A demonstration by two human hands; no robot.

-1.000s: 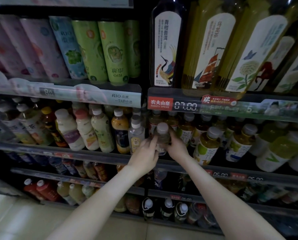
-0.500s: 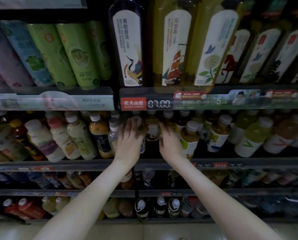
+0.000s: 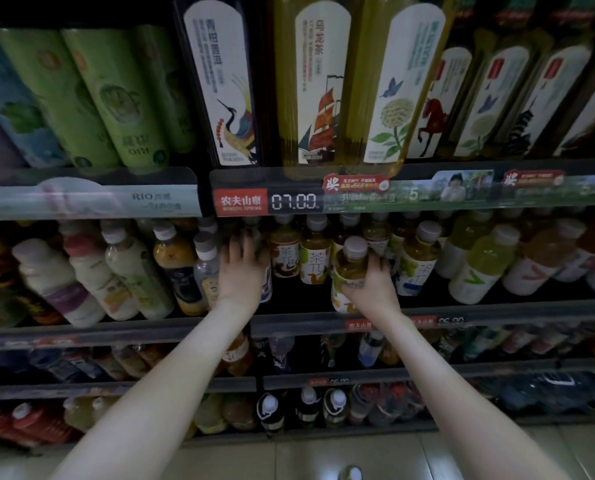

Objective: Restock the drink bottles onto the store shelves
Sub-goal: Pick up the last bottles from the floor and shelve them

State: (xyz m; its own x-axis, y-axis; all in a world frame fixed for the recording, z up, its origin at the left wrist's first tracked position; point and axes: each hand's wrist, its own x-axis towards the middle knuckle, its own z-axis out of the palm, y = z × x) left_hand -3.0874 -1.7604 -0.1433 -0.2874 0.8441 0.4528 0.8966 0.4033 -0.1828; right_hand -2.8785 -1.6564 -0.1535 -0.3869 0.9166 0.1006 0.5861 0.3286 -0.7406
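Your R hand (image 3: 372,284) now grips a yellow-green tea btl (image 3: 349,268) w/ grey cap: fingers curl round its right side, thumb low on the label. 0.5 s ago that hand lay flat by the row, holding nothing. The btl leans at the front of the middle shelf (image 3: 289,322), just right of the dark gap, below the 07.00 price strip (image 3: 296,201). Your L hand (image 3: 242,268) stays released as before, fingers straight over a white-label btl (image 3: 267,285) left of the gap.

right grip (image 3: 375,285) now holds tea bottle (image 3: 349,268), empty before
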